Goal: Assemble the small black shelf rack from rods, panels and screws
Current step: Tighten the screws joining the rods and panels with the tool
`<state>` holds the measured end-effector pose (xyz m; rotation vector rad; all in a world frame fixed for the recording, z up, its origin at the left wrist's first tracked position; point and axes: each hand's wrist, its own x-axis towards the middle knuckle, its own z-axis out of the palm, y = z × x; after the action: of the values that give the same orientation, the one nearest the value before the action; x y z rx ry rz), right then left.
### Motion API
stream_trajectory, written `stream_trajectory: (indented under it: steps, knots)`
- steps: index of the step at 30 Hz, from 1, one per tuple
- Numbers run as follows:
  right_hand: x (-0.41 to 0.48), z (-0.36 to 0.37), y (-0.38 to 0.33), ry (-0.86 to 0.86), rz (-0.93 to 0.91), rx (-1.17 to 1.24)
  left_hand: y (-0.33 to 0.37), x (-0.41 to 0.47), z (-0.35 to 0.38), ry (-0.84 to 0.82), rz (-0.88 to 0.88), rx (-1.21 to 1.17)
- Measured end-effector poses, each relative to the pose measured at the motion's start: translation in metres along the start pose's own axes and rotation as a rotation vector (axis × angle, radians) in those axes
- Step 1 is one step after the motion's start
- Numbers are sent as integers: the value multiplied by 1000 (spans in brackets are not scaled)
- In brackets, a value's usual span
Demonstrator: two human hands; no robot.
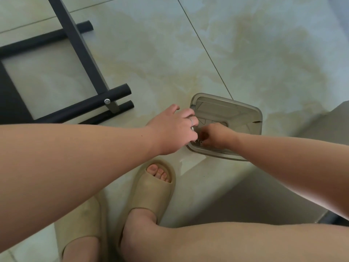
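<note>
On the tiled floor point(264, 53) centre-right, we grip the left rim of the smoky plastic tub point(236, 110) with our left hand point(173, 129), our right hand point(215, 135) dips inside, fingers bent, its hold impossible to tell, and the half-built black rack point(76, 44) lies far left.

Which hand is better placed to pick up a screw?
Probably the right hand: it is down inside the grey box, beside the screws. The left hand is only at the box's rim.

Glossy cream marbled floor tiles point(245, 53)
</note>
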<state>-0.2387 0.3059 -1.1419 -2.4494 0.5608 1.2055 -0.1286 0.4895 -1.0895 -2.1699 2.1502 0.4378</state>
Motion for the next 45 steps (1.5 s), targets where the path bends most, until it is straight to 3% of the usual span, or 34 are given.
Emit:
stream_trajectory:
  steps: [8, 14, 17, 21, 24, 28, 33, 39, 41, 45]
  knots:
    - [5, -13, -26, -190, 50, -181, -3, 3, 4, 57, 32, 12]
    - [-6, -19, -27, -149, 85, -22, -3, 5, 6, 47, 49, -24]
    - [-16, -36, -24, 44, 125, 195, -13, 3, -2, 91, -72, -336]
    - [-36, -73, -28, 219, 80, 479, -38, -4, -24, 140, -599, -911]
    - [-49, -95, -56, 329, -37, 640, -57, -13, -45, 112, -914, -1503]
    - [-59, -114, -116, 463, -223, 590, -71, -45, -61, 135, -1035, -1934]
    - [-66, -120, -175, 453, -386, 542, -93, -87, -59, 181, -1076, -2253]
    - [-52, -111, -203, 484, -402, 478, -127, -129, -45, 336, -1130, -2332]
    - [-43, -111, -210, 431, -411, 351, -140, -140, -42, 414, -1160, -2298]
    - [-23, -111, -225, 244, -476, -78, -151, -148, -26, 530, -1333, -1972]
